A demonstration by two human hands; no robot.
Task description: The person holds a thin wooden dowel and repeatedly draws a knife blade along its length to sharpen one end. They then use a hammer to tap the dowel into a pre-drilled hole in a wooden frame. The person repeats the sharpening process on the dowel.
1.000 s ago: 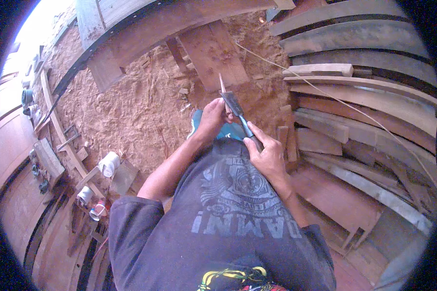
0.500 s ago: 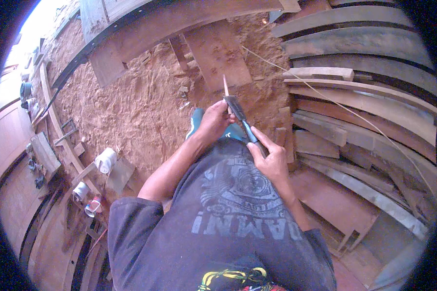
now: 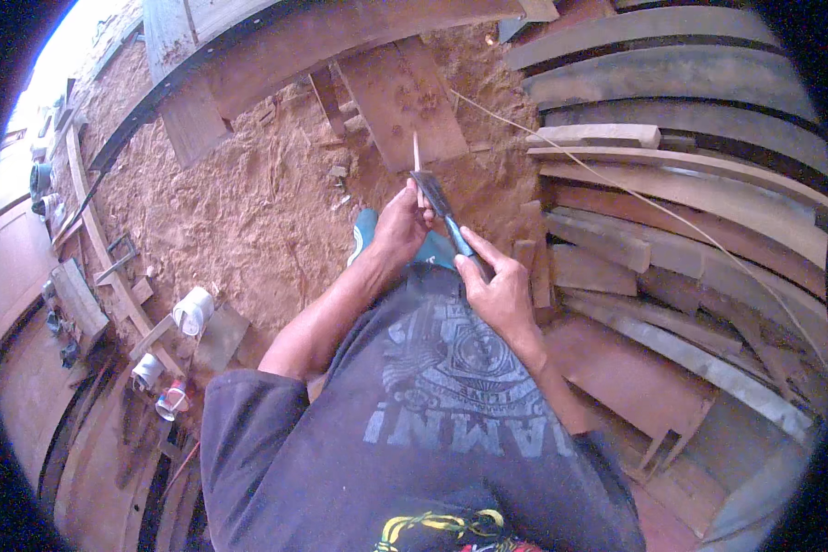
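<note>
My left hand [image 3: 403,225] is closed around a thin, pale wooden stick [image 3: 416,153], whose narrow end points away from me. In my right hand [image 3: 502,289] is the blue and black handle of a knife with a broad, dark blade [image 3: 431,194]. That blade lies along the stick, right beside my left fingertips. Both hands are held in front of my dark printed shirt [image 3: 451,368], above a blue-green garment or shoe [image 3: 366,230] that shows partly. The stick's lower end is hidden by my fingers.
Curved wooden planks [image 3: 690,189] are stacked on the right, with a thin cord [image 3: 626,182] across them. A long curved beam [image 3: 304,57] spans the far side, near a flat board [image 3: 405,101]. Shavings [image 3: 258,212] cover the ground. A white container [image 3: 193,311] stands at left.
The whole view has shifted slightly, and both hands appear a little further left. Stick and knife keep nearly the same position against each other.
</note>
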